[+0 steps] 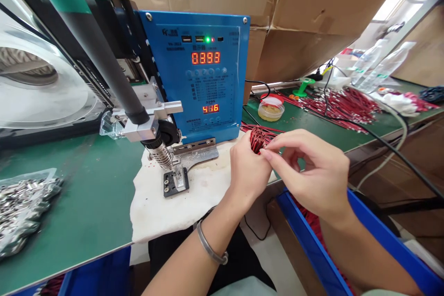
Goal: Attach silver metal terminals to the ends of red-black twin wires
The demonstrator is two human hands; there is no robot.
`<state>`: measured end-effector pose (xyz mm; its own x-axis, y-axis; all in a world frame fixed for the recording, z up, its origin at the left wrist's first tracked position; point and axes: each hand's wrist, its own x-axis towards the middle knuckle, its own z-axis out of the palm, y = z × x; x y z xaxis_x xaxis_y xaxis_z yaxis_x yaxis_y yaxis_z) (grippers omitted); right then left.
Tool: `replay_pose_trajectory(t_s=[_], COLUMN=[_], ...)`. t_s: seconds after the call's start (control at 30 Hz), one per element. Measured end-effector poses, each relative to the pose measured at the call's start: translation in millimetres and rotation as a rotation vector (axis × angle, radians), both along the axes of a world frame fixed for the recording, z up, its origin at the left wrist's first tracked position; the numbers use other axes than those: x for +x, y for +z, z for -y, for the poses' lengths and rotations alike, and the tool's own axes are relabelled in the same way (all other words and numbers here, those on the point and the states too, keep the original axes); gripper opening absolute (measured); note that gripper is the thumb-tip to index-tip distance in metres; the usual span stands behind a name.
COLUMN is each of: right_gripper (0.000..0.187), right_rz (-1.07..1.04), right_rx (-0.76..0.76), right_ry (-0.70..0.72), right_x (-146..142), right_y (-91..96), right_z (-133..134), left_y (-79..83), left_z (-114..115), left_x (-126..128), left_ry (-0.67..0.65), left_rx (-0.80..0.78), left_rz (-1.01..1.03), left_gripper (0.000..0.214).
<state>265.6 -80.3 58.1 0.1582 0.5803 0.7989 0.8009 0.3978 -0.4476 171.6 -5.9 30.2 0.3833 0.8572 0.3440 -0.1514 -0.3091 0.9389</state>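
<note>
My left hand (248,169) is wrapped round a bundle of thin red and black wires (258,138), their cut ends facing up out of the fist. Thumb and forefinger of my right hand (308,166) pinch together right at the edge of that bundle; whatever lies between the fingertips, perhaps a wire end, is too small to make out. To the left of both hands stands a soldering machine with a blue control box (215,83) and lit red digits. Its spring-wrapped soldering tip (161,155) points down at a small black and metal fixture (175,179).
A bag of small metal connectors (26,208) lies on the green table (93,194) at left. Behind my hands are a round tub of yellowish paste (270,108), a green spool (304,88) and piled red wires (347,104). A blue bin (312,240) sits below my right arm.
</note>
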Motion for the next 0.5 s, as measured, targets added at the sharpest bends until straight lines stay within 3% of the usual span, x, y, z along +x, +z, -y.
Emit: replay_pose_trajectory(t_s=[0.23, 0.37, 0.5], right_gripper=[0.009, 0.004, 0.005], right_rz=[0.005, -0.167, -0.369], right_rx=[0.010, 0.033, 0.153], right_ry=[-0.051, -0.028, -0.020], right_x=[-1.9, -2.8, 2.5], right_y=[1.0, 2.0, 12.4], right_z=[2.2, 3.8, 2.4], left_y=[-2.2, -1.0, 0.8], left_z=[0.4, 0.1, 0.8], left_x=[0.3, 1.3, 3.2], left_ry=[-0.018, -0.022, -0.013], left_rx=[-0.029, -0.039, -0.041], left_rz=[0.031, 0.047, 0.045], left_gripper=[0.014, 0.017, 0.028])
